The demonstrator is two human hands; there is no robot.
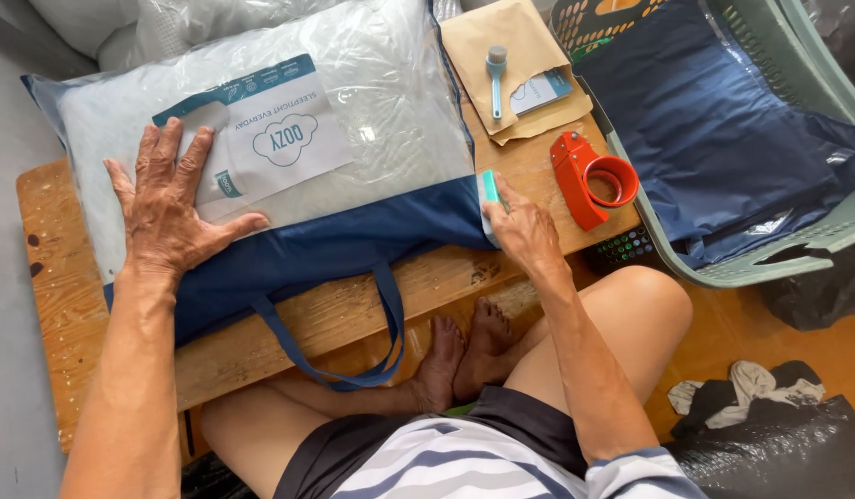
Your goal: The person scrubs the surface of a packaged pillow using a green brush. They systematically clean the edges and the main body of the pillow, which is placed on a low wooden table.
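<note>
A white pillow in a clear plastic bag [353,102] with a dark blue fabric base and blue carry handle [381,314] lies on a low wooden table [67,277]. My left hand [169,203] presses flat with spread fingers on the bag's left part, beside its paper label [270,134]. My right hand [524,231] grips a small teal brush [488,188] at the bag's right end, against the blue fabric.
A red tape dispenser [594,180] lies on the table right of my hand. A second teal brush [496,79] rests on brown paper envelopes [501,46]. A green plastic basket [751,263] holds dark blue fabric. Black bags sit on the floor at right.
</note>
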